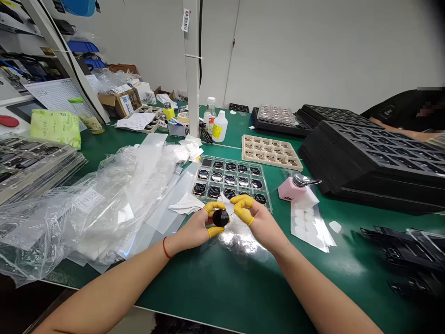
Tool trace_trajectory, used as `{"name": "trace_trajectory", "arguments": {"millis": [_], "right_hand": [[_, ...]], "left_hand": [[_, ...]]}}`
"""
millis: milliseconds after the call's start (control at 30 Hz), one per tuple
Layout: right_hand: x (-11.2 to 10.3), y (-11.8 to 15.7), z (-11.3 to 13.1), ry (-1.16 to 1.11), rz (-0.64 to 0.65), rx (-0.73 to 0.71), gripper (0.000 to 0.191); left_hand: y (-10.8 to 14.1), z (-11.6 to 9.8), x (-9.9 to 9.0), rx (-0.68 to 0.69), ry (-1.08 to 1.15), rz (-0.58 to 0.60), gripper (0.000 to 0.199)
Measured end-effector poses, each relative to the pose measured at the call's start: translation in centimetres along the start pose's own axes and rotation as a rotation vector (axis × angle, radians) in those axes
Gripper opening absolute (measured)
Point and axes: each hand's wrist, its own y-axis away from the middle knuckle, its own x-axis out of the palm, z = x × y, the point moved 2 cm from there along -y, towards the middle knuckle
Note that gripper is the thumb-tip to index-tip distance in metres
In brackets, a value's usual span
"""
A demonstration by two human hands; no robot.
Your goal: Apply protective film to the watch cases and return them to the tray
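My left hand (200,226), in yellow finger cots, grips a round black disc (221,218) by its edge; faint pale print shows on its face. Just right of it, my right hand (252,215) is closed in a pinch on a white wipe (225,202), its fingertips in yellow cots too. Behind both hands lies a clear plastic tray (227,161) holding several round dark watch-like parts in rows. Crinkled clear film (243,239) rests on the green table below my hands. Another white wipe (187,204) lies crumpled left of the tray.
Plastic bags (86,208) and stacked clear trays (34,162) cover the left. A pink pump bottle (292,188) stands on the right, near black foam trays (368,171). A beige tray (271,152) and white bottle (219,126) sit behind. A person (399,113) is at far right.
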Motion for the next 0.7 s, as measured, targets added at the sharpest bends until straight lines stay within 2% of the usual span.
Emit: {"name": "trace_trajectory", "arguments": {"millis": [200,700], "right_hand": [[1.9,0.4,-0.8,0.019,0.065,0.012,0.013],[2.0,0.3,-0.7,0.096,0.040,-0.010,0.006]], "left_hand": [[0.2,-0.4,0.2,0.001,0.011,0.033,0.044],[0.4,-0.6,0.3,-0.010,0.040,0.037,0.046]]}}
